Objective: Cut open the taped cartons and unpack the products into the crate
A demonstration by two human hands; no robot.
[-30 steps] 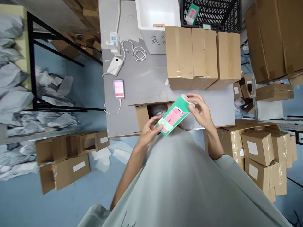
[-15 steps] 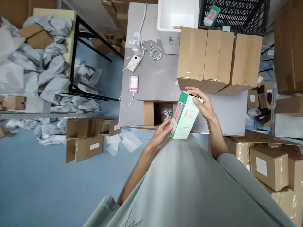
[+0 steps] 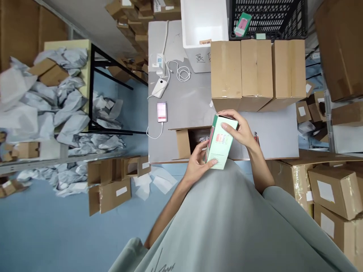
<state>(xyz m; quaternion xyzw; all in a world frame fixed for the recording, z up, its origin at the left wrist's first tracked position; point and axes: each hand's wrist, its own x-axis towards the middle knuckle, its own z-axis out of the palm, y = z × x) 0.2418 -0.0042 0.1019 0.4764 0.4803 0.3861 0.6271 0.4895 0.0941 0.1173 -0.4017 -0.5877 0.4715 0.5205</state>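
Observation:
A green and white product box [image 3: 220,145] is held tilted over the front edge of the grey table [image 3: 193,102]. My left hand [image 3: 197,162] grips its lower left side, the thumb across the printed face. Around its upper right part my right hand [image 3: 239,130] is closed, with the thumb on that face. Just behind my left hand lies an open cardboard box [image 3: 183,144] with crumpled material inside, partly hidden by the hands and the product box.
Three closed cartons [image 3: 256,70] stand at the table's back right, beside a white foam bin [image 3: 202,56] and a black crate [image 3: 269,17] holding a similar green box [image 3: 243,24]. A phone [image 3: 162,112] on a cable, a power bank [image 3: 159,88] and a power strip [image 3: 160,64] lie left.
The product box has turned so its printed pale face shows more and its pink side less. My left thumb has moved onto that face. The camera view has shifted.

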